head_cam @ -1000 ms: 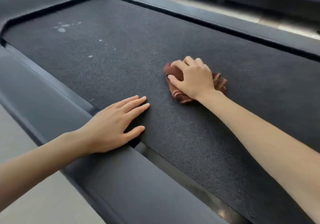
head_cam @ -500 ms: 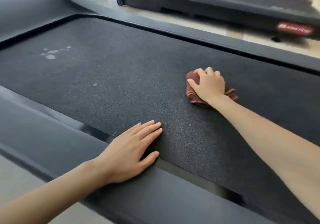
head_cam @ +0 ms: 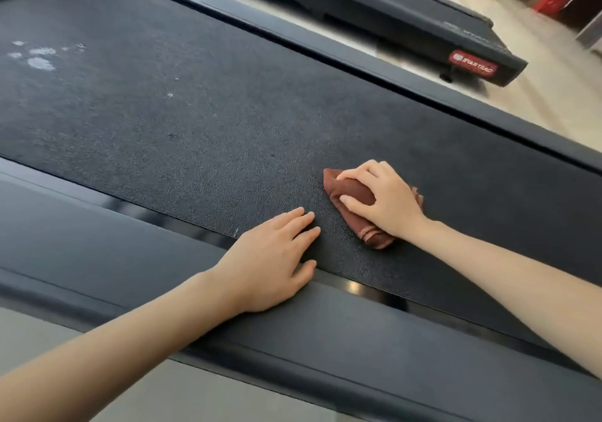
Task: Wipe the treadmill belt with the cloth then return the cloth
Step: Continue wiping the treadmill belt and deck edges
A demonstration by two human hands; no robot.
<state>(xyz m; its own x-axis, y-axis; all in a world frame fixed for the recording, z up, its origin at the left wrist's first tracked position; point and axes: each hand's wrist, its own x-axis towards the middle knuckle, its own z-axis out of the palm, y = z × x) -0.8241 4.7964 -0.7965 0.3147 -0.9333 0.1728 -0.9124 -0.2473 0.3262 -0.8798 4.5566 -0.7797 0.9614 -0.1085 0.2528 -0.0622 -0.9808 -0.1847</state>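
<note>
Belt point(head_cam: 202, 122): dark, rough surface, running across the whole view.
Cloth point(head_cam: 353, 205): brown, bunched, lying on the belt close to its near edge.
Right hand point(head_cam: 387, 201): curled over the cloth, fingers and thumb gripping it against the belt.
Left hand point(head_cam: 270, 260): flat, fingers straight, resting across the belt's near edge, just beside the cloth.
White marks point(head_cam: 40, 58): on the belt, far from the cloth; possibly dust.
Second treadmill point(head_cam: 423, 17): beyond the belt's far side.

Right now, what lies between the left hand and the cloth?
Only bare treadmill belt, per the head view; the left hand lies flat, apart from the cloth the right hand grips.
</note>
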